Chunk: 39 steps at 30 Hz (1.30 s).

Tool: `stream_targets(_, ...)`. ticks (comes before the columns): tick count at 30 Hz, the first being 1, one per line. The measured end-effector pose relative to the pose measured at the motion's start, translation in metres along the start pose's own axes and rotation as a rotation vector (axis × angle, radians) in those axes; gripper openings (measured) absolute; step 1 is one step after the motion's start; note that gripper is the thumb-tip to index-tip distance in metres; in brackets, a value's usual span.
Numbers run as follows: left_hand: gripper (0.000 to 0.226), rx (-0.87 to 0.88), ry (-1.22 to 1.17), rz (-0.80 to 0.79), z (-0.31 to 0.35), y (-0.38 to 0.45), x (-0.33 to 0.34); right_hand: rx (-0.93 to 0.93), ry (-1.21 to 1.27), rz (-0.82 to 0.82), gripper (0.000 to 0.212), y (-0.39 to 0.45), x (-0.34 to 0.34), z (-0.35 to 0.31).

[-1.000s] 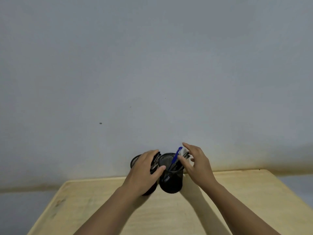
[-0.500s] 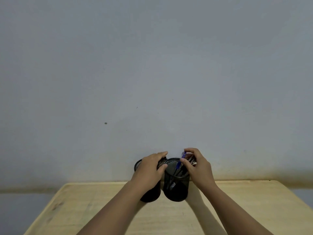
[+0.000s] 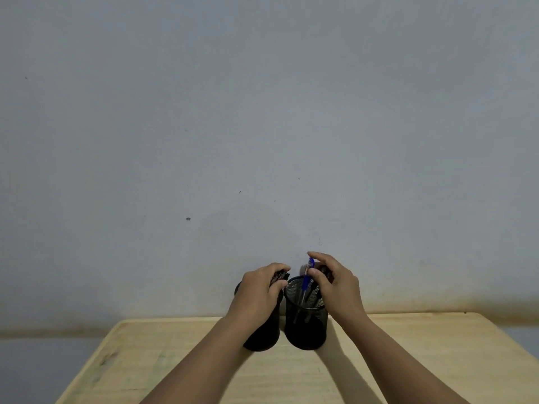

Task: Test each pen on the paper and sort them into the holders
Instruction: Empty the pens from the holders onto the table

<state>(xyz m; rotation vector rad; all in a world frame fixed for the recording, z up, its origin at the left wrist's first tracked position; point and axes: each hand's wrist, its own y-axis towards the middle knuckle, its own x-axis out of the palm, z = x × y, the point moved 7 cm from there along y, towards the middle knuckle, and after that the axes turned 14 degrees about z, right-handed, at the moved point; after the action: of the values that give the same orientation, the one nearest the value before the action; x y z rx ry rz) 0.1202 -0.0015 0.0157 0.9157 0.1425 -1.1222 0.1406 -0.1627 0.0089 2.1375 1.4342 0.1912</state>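
Standing side by side — two holders [image 3: 305, 325], two hands [image 3: 338, 287] gripping.

Two black mesh holders [image 3: 306, 325] stood touching on a wooden table [image 3: 423, 360]. Left hand [image 3: 259, 290] covered one. Right hand [image 3: 335, 284] pinched a blue pen [image 3: 306, 278] in the other.

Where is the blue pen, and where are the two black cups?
blue pen [image 3: 306, 279]: head view, on its blue barrel above the rim.
right holder [image 3: 306, 328]: head view, on its mesh front wall.
left holder [image 3: 262, 339]: head view, on its lower wall beneath the left hand [image 3: 259, 290].
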Motion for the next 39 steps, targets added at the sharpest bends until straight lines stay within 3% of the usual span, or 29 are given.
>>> stream_targets(10,0.038,-0.073,-0.299,0.326,0.043,0.017,-0.069,-0.027,0.194,0.147,0.034,0.022,-0.029,-0.070)
stream_targets(18,0.023,-0.102,-0.426,0.498,0.069,-0.020,-0.123,0.009,0.375,0.267,0.031,-0.010,-0.066,-0.113)
stream_targets(23,0.019,-0.282,-0.424,0.574,0.032,-0.068,-0.124,0.210,0.432,0.336,0.026,-0.061,-0.071,-0.070)
stream_targets(30,0.015,-0.570,-0.345,0.607,-0.038,-0.129,-0.092,0.456,0.252,0.374,0.019,-0.118,-0.053,0.013)
stream_targets(34,0.011,-0.625,-0.299,0.569,-0.058,-0.135,-0.082,0.530,0.174,0.350,0.008,-0.116,-0.047,0.036)
stream_targets(39,0.019,-0.642,-0.147,0.485,-0.078,-0.133,-0.077,0.577,0.045,0.301,0.011,-0.110,-0.046,0.057)
